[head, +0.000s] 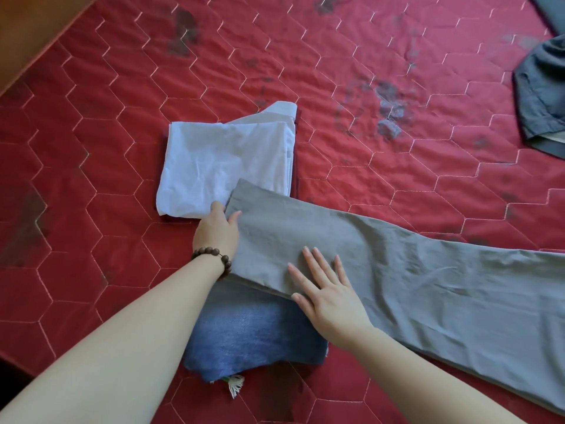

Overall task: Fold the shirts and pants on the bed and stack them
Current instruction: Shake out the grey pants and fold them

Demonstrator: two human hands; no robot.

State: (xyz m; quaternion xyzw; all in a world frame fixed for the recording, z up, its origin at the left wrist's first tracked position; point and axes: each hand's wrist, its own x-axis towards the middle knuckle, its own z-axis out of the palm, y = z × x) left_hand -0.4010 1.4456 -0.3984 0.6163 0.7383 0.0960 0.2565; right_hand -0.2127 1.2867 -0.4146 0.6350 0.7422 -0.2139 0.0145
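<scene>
Grey pants [412, 270] lie folded lengthwise across the red quilted bed [107, 133], running off to the right. Their left end overlaps a folded white shirt [220, 163] and covers part of folded blue jeans [253, 328]. My left hand [217, 231], a bead bracelet on its wrist, grips the left edge of the grey pants, thumb on top and fingers tucked under the cloth. My right hand [327, 289] lies flat on the pants, fingers straight and spread, pressing the fabric near its front edge. A dark garment shows as a thin edge beneath the white shirt.
A dark grey-blue garment [541, 96] lies crumpled at the far right edge of the bed. A wooden bed frame [33, 29] runs along the upper left. Bare red quilt spreads behind the clothes and to the left.
</scene>
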